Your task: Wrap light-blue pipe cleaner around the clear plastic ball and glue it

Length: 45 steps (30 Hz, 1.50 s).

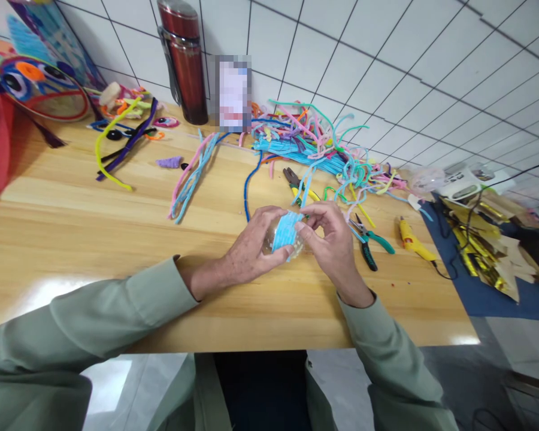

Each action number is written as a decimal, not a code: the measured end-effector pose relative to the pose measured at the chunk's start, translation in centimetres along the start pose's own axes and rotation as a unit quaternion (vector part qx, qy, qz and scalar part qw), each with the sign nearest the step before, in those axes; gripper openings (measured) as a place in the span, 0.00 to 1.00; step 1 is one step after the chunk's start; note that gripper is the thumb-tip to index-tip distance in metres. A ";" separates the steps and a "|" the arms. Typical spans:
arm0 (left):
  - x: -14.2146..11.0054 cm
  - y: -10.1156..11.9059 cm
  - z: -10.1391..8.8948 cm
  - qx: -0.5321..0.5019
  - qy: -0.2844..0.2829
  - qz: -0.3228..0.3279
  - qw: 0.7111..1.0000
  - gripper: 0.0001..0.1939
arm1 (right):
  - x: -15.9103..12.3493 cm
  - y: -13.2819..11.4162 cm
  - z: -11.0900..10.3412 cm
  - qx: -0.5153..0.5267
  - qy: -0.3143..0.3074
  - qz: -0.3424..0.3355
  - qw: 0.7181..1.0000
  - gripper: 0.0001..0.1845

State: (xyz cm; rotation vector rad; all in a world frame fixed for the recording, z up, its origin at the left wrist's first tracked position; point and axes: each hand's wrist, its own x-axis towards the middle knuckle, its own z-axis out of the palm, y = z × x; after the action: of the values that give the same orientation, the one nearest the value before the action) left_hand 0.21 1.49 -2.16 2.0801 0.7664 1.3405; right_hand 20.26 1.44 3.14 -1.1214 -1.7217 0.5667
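Both hands meet over the middle of the wooden table [72, 227]. My left hand [251, 248] is curled around a small clear ball [296, 246] wrapped in light blue pipe cleaner [285, 231]. My right hand [330, 236] pinches the blue wrapping from the right side, fingers closed on it. The ball itself is mostly hidden by fingers and the blue strands.
A heap of coloured pipe cleaners [309, 143] lies behind the hands. Green-handled pliers [371, 242], yellow-handled pliers [296, 185] and a yellow glue gun [413, 242] lie to the right. A red flask [184, 60] stands at the wall. Gold foil scraps [485, 251] cover a blue mat.
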 end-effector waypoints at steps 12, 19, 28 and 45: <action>0.0 0.0 0.1 -0.004 0.005 -0.004 1.000 0.28 | -0.1 -0.1 -1.0 -0.138 -0.023 -0.123 0.983 0.06; 0.0 -0.1 0.1 -0.003 -0.002 -0.011 1.000 0.29 | -0.7 -0.6 -1.4 -0.182 -0.038 -0.158 0.970 0.06; 0.0 -0.2 0.2 -0.001 0.003 0.000 1.000 0.28 | -0.6 -0.7 -1.9 -0.210 -0.063 -0.238 0.946 0.11; -0.1 -0.2 0.2 -0.006 0.003 -0.008 1.000 0.29 | -0.7 0.0 -1.8 -0.185 -0.078 -0.223 0.954 0.11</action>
State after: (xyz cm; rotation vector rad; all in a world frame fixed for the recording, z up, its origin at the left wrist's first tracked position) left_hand 0.32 1.51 -2.46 2.0578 0.7730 1.3397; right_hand 21.93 0.55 3.59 -0.9053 -2.1984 0.0494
